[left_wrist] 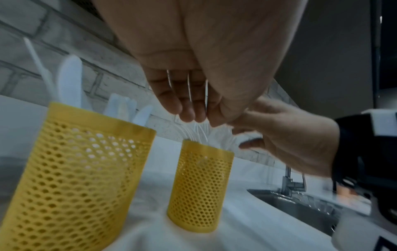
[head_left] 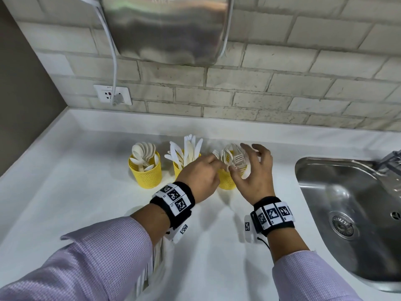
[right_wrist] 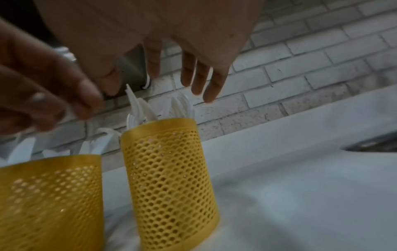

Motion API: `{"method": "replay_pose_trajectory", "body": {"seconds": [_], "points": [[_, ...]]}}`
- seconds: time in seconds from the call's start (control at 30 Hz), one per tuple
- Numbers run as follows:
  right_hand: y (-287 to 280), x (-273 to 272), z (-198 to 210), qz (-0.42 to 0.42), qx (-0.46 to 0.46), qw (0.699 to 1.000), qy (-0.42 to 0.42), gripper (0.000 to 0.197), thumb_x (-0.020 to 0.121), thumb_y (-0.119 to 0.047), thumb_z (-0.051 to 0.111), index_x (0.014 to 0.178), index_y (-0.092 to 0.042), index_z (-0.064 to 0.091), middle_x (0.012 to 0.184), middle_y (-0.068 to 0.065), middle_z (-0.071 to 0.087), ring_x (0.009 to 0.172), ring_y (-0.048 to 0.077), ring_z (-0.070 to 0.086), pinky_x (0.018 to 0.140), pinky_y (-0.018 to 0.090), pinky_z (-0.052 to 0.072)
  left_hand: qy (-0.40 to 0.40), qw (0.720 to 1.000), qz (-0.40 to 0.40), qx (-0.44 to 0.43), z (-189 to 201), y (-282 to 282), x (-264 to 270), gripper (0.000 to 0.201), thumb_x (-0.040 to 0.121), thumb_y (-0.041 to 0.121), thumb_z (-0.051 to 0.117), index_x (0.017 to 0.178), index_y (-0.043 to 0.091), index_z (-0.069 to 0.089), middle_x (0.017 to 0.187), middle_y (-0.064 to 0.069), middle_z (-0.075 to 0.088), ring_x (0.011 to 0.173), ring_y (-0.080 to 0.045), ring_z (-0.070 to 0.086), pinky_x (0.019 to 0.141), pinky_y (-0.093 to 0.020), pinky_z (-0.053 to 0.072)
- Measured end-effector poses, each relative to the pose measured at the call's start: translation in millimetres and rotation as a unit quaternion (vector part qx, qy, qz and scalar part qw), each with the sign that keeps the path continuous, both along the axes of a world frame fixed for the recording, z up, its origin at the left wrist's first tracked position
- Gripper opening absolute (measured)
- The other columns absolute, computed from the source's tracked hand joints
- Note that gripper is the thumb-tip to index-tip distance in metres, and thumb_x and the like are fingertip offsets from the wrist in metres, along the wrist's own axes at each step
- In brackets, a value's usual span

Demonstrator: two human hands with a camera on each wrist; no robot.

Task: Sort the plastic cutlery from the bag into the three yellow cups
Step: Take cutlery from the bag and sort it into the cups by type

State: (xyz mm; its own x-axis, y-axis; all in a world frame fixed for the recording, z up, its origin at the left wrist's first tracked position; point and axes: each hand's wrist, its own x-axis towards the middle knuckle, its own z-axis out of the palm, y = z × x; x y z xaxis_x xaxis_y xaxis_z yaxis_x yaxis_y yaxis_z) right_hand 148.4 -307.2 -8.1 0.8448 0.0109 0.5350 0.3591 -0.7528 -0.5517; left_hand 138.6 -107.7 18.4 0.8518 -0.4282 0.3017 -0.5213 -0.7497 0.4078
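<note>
Three yellow perforated cups stand in a row near the wall. The spoon cup [head_left: 145, 171] is leftmost, the knife cup [head_left: 178, 169] is in the middle, and the fork cup [head_left: 225, 182] is on the right. My left hand [head_left: 213, 165] reaches over the knife cup and seems to pinch a white fork [head_left: 216, 153] at the fork cup's left rim. My right hand [head_left: 249, 161] hovers with spread fingers around the fork heads [head_left: 235, 158]. Both wrist views show the fork cup [left_wrist: 201, 186] [right_wrist: 169, 178] from below. A clear bag [head_left: 152, 268] lies blurred under my left forearm.
A steel sink [head_left: 347, 213] with a tap [head_left: 390, 159] is set into the white counter on the right. A wall socket [head_left: 112, 94] and a steel wall unit [head_left: 165, 29] hang on the brick wall behind. Bare counter [head_left: 76, 192] lies left of the cups.
</note>
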Motion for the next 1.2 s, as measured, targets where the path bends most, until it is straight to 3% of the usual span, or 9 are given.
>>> {"method": "replay_pose_trajectory", "body": {"seconds": [0.1, 0.17, 0.33, 0.47, 0.63, 0.97, 1.07, 1.2], "points": [[-2, 0, -1, 0.031, 0.047, 0.992, 0.115, 0.102, 0.075, -0.031, 0.088, 0.157, -0.025, 0.028, 0.151, 0.005, 0.031, 0.14, 0.018, 0.038, 0.108, 0.025, 0.035, 0.028, 0.997, 0.071, 0.031, 7, 17, -3, 0.03, 0.09, 0.011, 0.059, 0.119, 0.017, 0.065, 0.117, -0.005, 0.058, 0.104, -0.028, 0.061, 0.078, -0.036, 0.051], [-1, 1, -3, 0.04, 0.063, 0.983, 0.169, 0.112, 0.073, -0.024, 0.09, 0.16, -0.027, 0.019, 0.155, 0.003, 0.03, 0.141, 0.013, 0.035, 0.108, 0.021, 0.031, 0.062, 0.988, 0.112, 0.082, 9, 26, -3, 0.033, 0.092, 0.01, 0.056, 0.124, 0.017, 0.062, 0.122, -0.006, 0.055, 0.103, -0.031, 0.062, 0.075, -0.036, 0.05], [7, 8, -9, 0.01, 0.093, 0.978, 0.187, 0.11, 0.074, -0.015, 0.089, 0.16, -0.022, 0.021, 0.159, 0.005, 0.035, 0.146, 0.019, 0.034, 0.111, 0.021, 0.026, 0.091, 0.975, 0.129, 0.155, 3, 41, 3, 0.03, 0.098, 0.019, 0.054, 0.126, 0.018, 0.063, 0.12, -0.007, 0.063, 0.105, -0.032, 0.064, 0.084, -0.042, 0.055], [11, 7, -11, -0.007, 0.099, 0.978, 0.185, 0.107, 0.074, -0.015, 0.089, 0.159, -0.02, 0.024, 0.155, 0.007, 0.038, 0.143, 0.021, 0.038, 0.108, 0.019, 0.027, 0.104, 0.975, 0.134, 0.141, -5, 47, 8, 0.038, 0.096, 0.008, 0.052, 0.126, 0.025, 0.067, 0.117, -0.005, 0.068, 0.104, -0.031, 0.066, 0.085, -0.04, 0.055], [16, 3, -14, -0.017, 0.103, 0.979, 0.173, 0.104, 0.074, -0.016, 0.089, 0.158, -0.018, 0.027, 0.151, 0.008, 0.04, 0.138, 0.021, 0.041, 0.101, 0.012, 0.026, 0.102, 0.977, 0.132, 0.132, -9, 46, 8, 0.039, 0.095, 0.006, 0.052, 0.123, 0.027, 0.069, 0.113, -0.004, 0.069, 0.102, -0.031, 0.067, 0.082, -0.037, 0.054], [21, -2, -12, -0.034, 0.09, 0.981, 0.169, 0.103, 0.074, -0.02, 0.089, 0.157, -0.02, 0.027, 0.148, 0.008, 0.041, 0.133, 0.023, 0.046, 0.1, 0.022, 0.034, 0.101, 0.977, 0.13, 0.134, -7, 45, 6, 0.038, 0.095, 0.007, 0.051, 0.12, 0.028, 0.07, 0.11, -0.004, 0.069, 0.1, -0.03, 0.067, 0.08, -0.038, 0.055], [22, -4, -14, -0.03, 0.092, 0.981, 0.171, 0.104, 0.076, -0.02, 0.087, 0.159, -0.023, 0.024, 0.151, 0.008, 0.039, 0.138, 0.026, 0.042, 0.106, 0.024, 0.032, 0.101, 0.977, 0.133, 0.136, -4, 45, 4, 0.039, 0.095, 0.005, 0.05, 0.119, 0.027, 0.07, 0.111, -0.004, 0.069, 0.099, -0.03, 0.067, 0.079, -0.037, 0.054], [22, -13, -8, -0.028, 0.055, 0.985, 0.158, 0.099, 0.079, -0.023, 0.082, 0.159, -0.02, 0.023, 0.153, 0.011, 0.037, 0.14, 0.031, 0.034, 0.115, 0.036, 0.024, 0.09, 0.98, 0.141, 0.103, 9, 44, -3, 0.036, 0.095, 0.007, 0.05, 0.121, 0.022, 0.07, 0.113, -0.006, 0.07, 0.099, -0.031, 0.067, 0.081, -0.038, 0.054]]}}
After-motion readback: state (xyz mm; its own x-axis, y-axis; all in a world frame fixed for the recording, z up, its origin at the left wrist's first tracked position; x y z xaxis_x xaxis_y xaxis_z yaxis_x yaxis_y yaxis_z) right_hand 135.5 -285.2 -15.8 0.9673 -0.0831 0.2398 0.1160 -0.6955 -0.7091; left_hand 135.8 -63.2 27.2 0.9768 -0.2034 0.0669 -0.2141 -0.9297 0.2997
